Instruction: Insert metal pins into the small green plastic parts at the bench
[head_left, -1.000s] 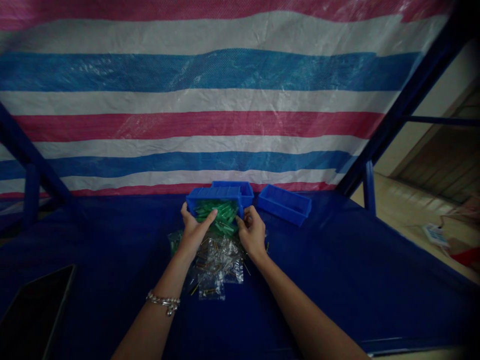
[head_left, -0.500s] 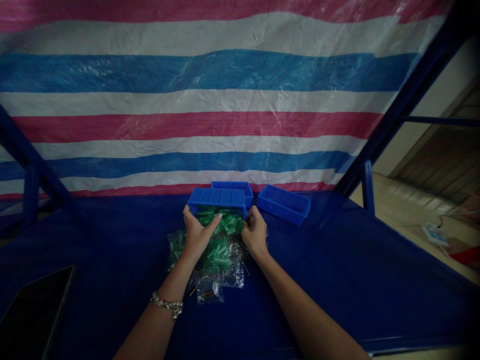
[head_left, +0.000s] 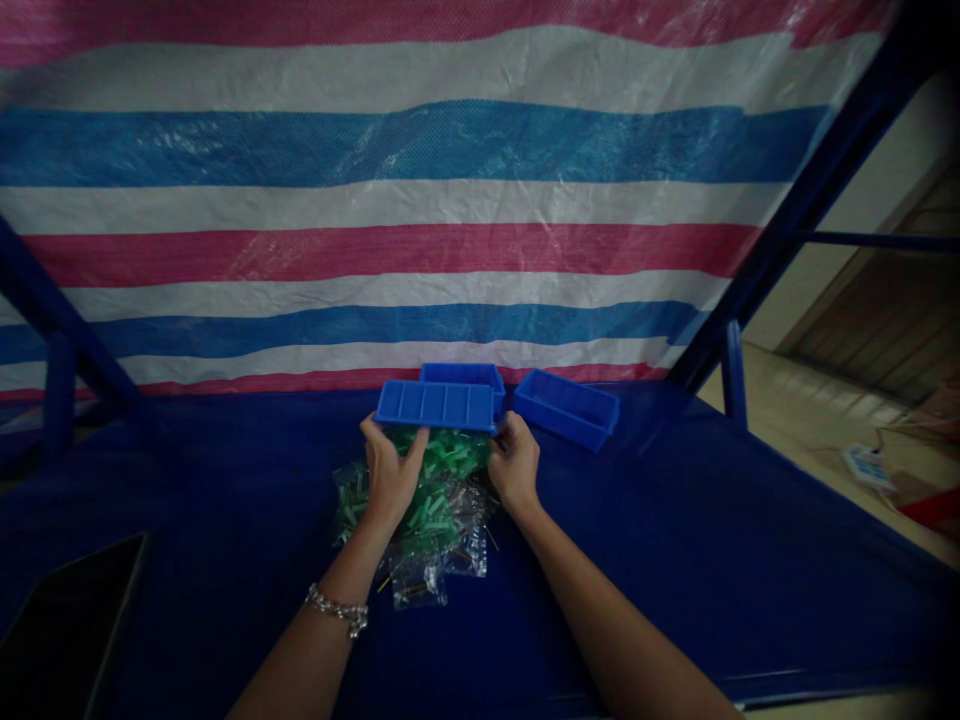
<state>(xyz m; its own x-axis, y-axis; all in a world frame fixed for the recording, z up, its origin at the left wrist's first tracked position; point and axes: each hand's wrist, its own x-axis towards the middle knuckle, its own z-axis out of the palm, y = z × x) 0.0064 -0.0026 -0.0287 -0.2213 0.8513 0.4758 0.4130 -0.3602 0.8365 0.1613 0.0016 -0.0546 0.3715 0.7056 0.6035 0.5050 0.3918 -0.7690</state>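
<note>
A small blue plastic bin (head_left: 437,405) is tipped over toward me, its ribbed underside facing up. My left hand (head_left: 388,472) grips its left end and my right hand (head_left: 514,464) grips its right end. Green plastic pieces (head_left: 442,470) have spilled from it onto a heap of small clear plastic bags (head_left: 431,545) on the dark blue table (head_left: 225,480). A bracelet sits on my left wrist.
Two more blue bins stand behind: one (head_left: 465,374) directly behind the tipped bin, another (head_left: 567,407) to the right. A dark flat panel (head_left: 60,625) lies at the front left. A striped tarp hangs behind the table, with blue frame posts at both sides.
The bin has been tilted further over, from open side facing me to underside up. The green pieces have poured out onto the clear bags.
</note>
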